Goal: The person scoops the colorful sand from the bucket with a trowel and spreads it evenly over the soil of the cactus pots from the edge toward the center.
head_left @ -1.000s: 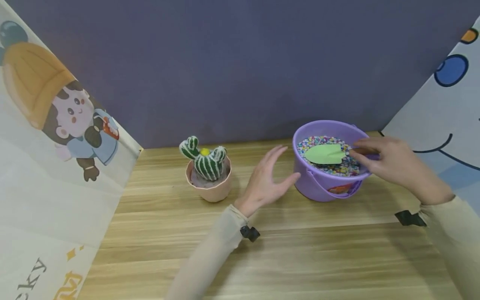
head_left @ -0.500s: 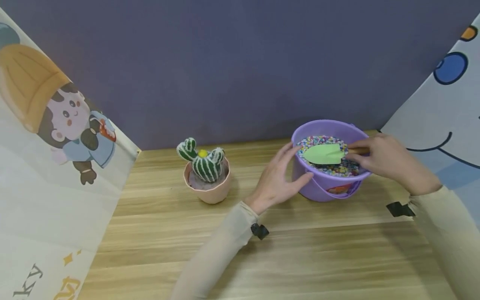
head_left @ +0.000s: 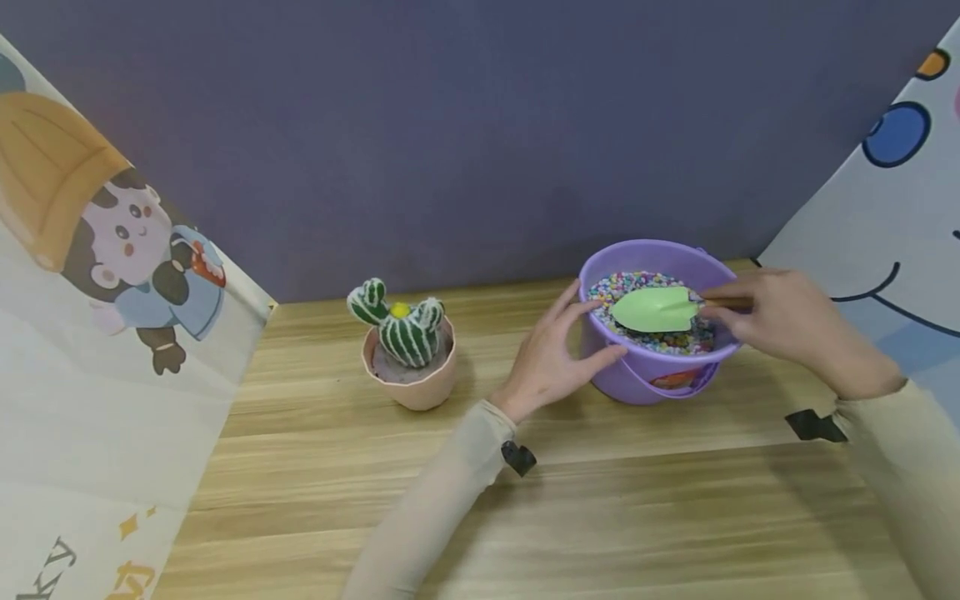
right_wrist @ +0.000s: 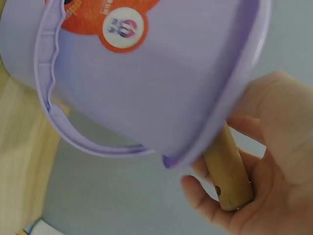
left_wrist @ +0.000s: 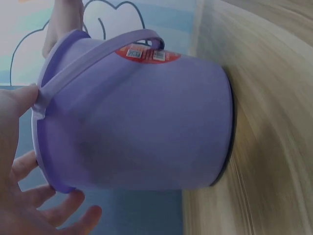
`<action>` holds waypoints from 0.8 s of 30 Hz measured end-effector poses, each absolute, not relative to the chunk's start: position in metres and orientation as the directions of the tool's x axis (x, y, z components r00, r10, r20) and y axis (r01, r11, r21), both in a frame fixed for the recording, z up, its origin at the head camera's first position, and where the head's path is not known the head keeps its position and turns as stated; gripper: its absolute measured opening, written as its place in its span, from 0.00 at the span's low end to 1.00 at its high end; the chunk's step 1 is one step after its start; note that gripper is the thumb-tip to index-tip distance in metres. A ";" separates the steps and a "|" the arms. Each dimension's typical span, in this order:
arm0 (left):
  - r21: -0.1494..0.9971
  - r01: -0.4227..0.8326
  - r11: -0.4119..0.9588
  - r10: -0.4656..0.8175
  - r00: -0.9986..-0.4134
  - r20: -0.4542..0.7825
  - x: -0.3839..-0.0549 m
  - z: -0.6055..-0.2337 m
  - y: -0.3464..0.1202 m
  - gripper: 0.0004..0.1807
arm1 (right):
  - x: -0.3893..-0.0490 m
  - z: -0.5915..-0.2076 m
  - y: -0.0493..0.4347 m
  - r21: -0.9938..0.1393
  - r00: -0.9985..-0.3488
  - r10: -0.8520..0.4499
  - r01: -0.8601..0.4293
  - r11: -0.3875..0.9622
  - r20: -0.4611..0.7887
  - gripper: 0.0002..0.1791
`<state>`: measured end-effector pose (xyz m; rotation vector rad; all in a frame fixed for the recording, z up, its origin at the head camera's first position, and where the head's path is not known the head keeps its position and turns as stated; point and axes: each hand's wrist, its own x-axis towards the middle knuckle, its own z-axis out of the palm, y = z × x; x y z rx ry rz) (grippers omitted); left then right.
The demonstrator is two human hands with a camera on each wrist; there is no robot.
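Note:
A purple bucket (head_left: 630, 379) stands on the wooden tabletop, holding small multicoloured beads (head_left: 622, 286). Over the beads lies a trowel with a light green blade (head_left: 654, 310) and a wooden handle (right_wrist: 227, 169). My right hand (head_left: 798, 329) grips that handle at the bucket's right rim. The left hand (head_left: 542, 367) touches the bucket's left rim with fingers spread. In the left wrist view, its thumb (left_wrist: 24, 98) rests by the bail's hinge and its fingers lie along the rim. Whether the blade digs into the beads cannot be told.
A potted cactus (head_left: 408, 340) in a pinkish pot (head_left: 423, 392) stands left of the bucket. A dark wall (head_left: 480, 150) rises behind the table. White printed panels stand at the left (head_left: 105, 417) and right (head_left: 915, 225). The bucket's bail (right_wrist: 73, 137) hangs down in front.
My left hand has moved right and come to the bucket's rim. The right hand keeps hold of the trowel, whose blade stays over the beads. The head view has shifted slightly.

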<state>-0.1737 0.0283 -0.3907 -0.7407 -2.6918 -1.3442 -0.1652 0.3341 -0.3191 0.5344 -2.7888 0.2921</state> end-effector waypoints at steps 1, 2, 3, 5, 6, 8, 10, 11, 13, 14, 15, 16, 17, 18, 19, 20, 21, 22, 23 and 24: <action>0.743 0.435 0.509 0.399 -0.884 0.243 -0.174 -0.391 0.028 0.42 | -0.163 -0.316 0.336 -0.138 -0.896 -0.319 -0.374 0.917 0.308 0.13; 0.745 0.435 0.506 0.402 -0.883 0.243 -0.175 -0.391 0.028 0.42 | -0.161 -0.313 0.338 -0.135 -0.902 -0.310 -0.362 0.922 0.300 0.13; 0.747 0.437 0.501 0.404 -0.881 0.244 -0.176 -0.392 0.027 0.42 | -0.160 -0.309 0.340 -0.127 -0.908 -0.299 -0.347 0.929 0.294 0.13; 0.753 0.439 0.490 0.405 -0.880 0.249 -0.176 -0.392 0.027 0.42 | -0.156 -0.303 0.346 -0.105 -0.922 -0.276 -0.314 0.944 0.271 0.14; 0.757 0.439 0.484 0.405 -0.879 0.251 -0.176 -0.393 0.026 0.42 | -0.155 -0.300 0.348 -0.091 -0.924 -0.273 -0.306 0.948 0.269 0.13; 0.769 0.438 0.466 0.402 -0.879 0.257 -0.176 -0.395 0.025 0.42 | -0.153 -0.295 0.353 -0.066 -0.925 -0.267 -0.295 0.953 0.270 0.12; 0.775 0.441 0.452 0.400 -0.877 0.266 -0.176 -0.396 0.025 0.41 | -0.151 -0.291 0.355 -0.045 -0.926 -0.260 -0.282 0.958 0.273 0.11; 0.777 0.445 0.445 0.400 -0.875 0.272 -0.176 -0.397 0.025 0.41 | -0.151 -0.290 0.355 -0.043 -0.927 -0.254 -0.276 0.960 0.276 0.11; 0.777 0.452 0.438 0.398 -0.873 0.283 -0.175 -0.398 0.025 0.41 | -0.152 -0.292 0.351 -0.028 -0.917 -0.262 -0.283 0.959 0.300 0.11; 0.777 0.454 0.436 0.396 -0.872 0.287 -0.175 -0.399 0.025 0.41 | -0.152 -0.294 0.348 -0.021 -0.914 -0.268 -0.288 0.957 0.304 0.11; 0.776 0.456 0.435 0.394 -0.872 0.291 -0.175 -0.399 0.025 0.41 | -0.154 -0.296 0.343 -0.019 -0.911 -0.280 -0.300 0.954 0.303 0.11; 0.776 0.457 0.434 0.392 -0.872 0.294 -0.175 -0.399 0.026 0.41 | -0.156 -0.300 0.338 -0.012 -0.902 -0.301 -0.320 0.947 0.311 0.11; 0.777 0.457 0.432 0.390 -0.872 0.296 -0.175 -0.400 0.026 0.41 | -0.158 -0.303 0.333 -0.011 -0.893 -0.316 -0.337 0.941 0.322 0.11; 0.779 0.456 0.431 0.388 -0.873 0.296 -0.175 -0.400 0.026 0.41 | -0.159 -0.307 0.329 -0.010 -0.882 -0.331 -0.355 0.935 0.337 0.11; 0.780 0.456 0.428 0.388 -0.872 0.297 -0.175 -0.400 0.027 0.41 | -0.160 -0.310 0.325 -0.021 -0.878 -0.333 -0.361 0.932 0.345 0.11; 0.781 0.457 0.426 0.389 -0.872 0.298 -0.175 -0.401 0.027 0.41 | -0.161 -0.313 0.322 -0.035 -0.876 -0.331 -0.366 0.930 0.350 0.11; 0.782 0.458 0.422 0.389 -0.871 0.300 -0.175 -0.401 0.027 0.41 | -0.162 -0.315 0.320 -0.047 -0.872 -0.329 -0.370 0.928 0.364 0.11; 0.782 0.460 0.420 0.389 -0.870 0.302 -0.175 -0.401 0.028 0.41 | -0.162 -0.316 0.320 -0.057 -0.867 -0.321 -0.369 0.928 0.382 0.10; 0.784 0.461 0.416 0.389 -0.869 0.305 -0.175 -0.401 0.028 0.41 | -0.161 -0.317 0.319 -0.076 -0.869 -0.308 -0.363 0.929 0.389 0.10; 0.783 0.463 0.415 0.389 -0.869 0.307 -0.175 -0.401 0.028 0.41 | -0.161 -0.318 0.319 -0.095 -0.872 -0.296 -0.358 0.929 0.390 0.09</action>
